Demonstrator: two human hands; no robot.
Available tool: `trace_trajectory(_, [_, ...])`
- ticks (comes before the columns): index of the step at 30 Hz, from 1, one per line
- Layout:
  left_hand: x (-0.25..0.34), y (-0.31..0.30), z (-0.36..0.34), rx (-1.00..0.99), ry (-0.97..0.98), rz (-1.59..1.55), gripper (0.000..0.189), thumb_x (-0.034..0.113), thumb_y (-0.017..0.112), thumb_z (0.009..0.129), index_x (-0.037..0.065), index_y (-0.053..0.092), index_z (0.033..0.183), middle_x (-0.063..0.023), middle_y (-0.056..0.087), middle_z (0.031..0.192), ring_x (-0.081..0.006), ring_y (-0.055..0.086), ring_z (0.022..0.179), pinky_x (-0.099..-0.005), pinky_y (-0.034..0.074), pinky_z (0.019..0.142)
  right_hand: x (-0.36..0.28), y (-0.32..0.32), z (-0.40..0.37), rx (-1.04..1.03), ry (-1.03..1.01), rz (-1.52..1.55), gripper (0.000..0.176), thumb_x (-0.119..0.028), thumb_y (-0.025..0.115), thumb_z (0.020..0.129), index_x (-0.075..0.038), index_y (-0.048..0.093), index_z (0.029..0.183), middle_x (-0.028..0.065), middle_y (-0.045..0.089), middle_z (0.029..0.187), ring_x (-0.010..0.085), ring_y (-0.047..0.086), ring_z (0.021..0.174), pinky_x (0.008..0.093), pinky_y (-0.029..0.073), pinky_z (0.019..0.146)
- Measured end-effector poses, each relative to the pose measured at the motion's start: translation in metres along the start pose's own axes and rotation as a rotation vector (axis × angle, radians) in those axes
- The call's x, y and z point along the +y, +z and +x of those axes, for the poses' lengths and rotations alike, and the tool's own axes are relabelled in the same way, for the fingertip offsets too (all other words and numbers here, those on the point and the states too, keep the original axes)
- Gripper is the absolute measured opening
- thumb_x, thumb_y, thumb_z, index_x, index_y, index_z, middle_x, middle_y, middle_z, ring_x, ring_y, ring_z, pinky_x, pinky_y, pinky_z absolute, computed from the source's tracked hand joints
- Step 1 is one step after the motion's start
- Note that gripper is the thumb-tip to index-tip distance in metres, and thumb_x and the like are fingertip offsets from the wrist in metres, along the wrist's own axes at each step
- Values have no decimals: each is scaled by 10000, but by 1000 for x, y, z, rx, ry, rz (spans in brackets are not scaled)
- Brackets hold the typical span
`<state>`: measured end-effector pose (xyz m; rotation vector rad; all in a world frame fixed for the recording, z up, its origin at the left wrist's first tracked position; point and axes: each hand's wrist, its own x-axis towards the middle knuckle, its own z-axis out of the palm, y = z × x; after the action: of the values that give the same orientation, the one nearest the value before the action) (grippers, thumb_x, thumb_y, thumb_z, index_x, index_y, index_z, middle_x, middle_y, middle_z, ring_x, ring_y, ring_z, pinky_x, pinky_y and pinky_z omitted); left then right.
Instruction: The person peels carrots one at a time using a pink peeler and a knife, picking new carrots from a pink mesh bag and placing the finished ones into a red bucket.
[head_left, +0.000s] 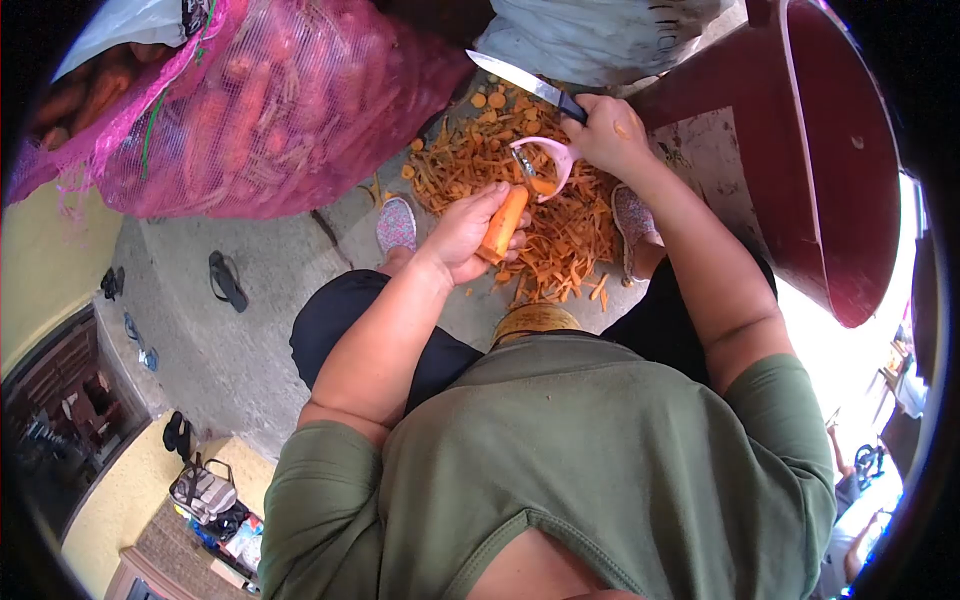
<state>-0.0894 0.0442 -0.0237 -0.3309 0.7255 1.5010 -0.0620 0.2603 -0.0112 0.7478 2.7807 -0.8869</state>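
Note:
My left hand (466, 232) is closed round an orange peeled carrot (503, 228) with its end cut flat. In my right hand (608, 135) are two tools at once: a knife (520, 77) with a black handle, its blade pointing up and left, and a pink peeler (562, 165). The peeler's metal blade is close to the far end of the carrot, above the heap. Beneath both hands, a heap of carrot peelings (570, 252) with several round cut ends covers the concrete floor between my feet.
A pink mesh sack (270, 110) full of carrots stands at the upper left. A white sack (600, 40) is at the top, and a large dark red tub (740, 140) leans at the right. Slippers (227, 281) and a backpack (205, 490) lie to the left.

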Motion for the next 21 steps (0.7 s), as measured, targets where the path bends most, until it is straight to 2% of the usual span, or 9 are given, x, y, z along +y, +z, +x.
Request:
trace_trajectory(4, [-4,15,1,222,129,101,282,306,349,892,81,472,1008,-60,503,835,-134,432,617,-243,354,502,-22,5,-23,-86,-210,67,198,-239,555,661,-68,599,748,169,574,645,322,580,652,408,466,635])
trace_trajectory(6, [-5,10,4,167,100,58,285,303,351,890,78,473,1014,-63,505,836,-147,451,635,-256,376,518,-28,11,-32,-89,-319,-17,182,-235,566,651,-76,599,733,167,575,644,317,580,628,407,470,629])
trace_trajectory(8, [-7,0,9,58,52,-12,294,301,354,888,67,481,1012,-68,511,846,-168,479,669,-275,402,543,-26,9,-31,-88,-276,-39,185,-248,566,657,-74,593,716,155,582,650,309,584,626,402,472,630])
trace_trajectory(11, [-8,-22,13,-145,-13,-158,318,307,356,886,44,498,996,-77,523,864,-197,518,724,-300,433,579,-2,0,-6,-40,-44,-99,183,-254,558,677,-89,592,746,133,592,654,289,593,646,394,474,633])
trace_trajectory(13, [-8,-22,13,-230,-18,-266,339,319,358,885,31,506,984,-81,525,860,-200,521,729,-303,435,585,-1,-1,-5,3,-73,-36,182,-243,562,670,-89,593,760,136,588,648,295,589,635,392,475,628])
trace_trajectory(16, [-6,3,7,78,125,64,240,292,381,886,77,462,954,-58,496,802,-137,479,643,-267,412,525,-22,6,-30,-60,-283,31,175,-232,563,648,-82,592,733,152,580,637,313,585,628,403,472,622])
trace_trajectory(18, [-7,9,9,155,133,52,242,302,385,884,83,464,953,-53,490,800,-134,474,639,-255,405,516,-23,14,-33,-65,-353,-46,162,-235,564,645,-86,594,701,153,577,622,316,583,626,405,471,618])
trace_trajectory(19, [-7,10,10,193,137,47,243,307,387,884,86,464,953,-51,488,799,-132,472,638,-249,401,511,-17,18,-28,-30,-292,-18,160,-234,562,650,-85,593,698,153,577,620,315,583,627,406,470,616])
trace_trajectory(21, [-4,-1,7,4,71,-71,258,300,384,885,74,494,946,-55,499,806,-139,495,666,-255,417,529,-5,13,-11,14,-156,-54,170,-239,567,658,-81,589,717,148,581,630,311,584,630,406,464,613])
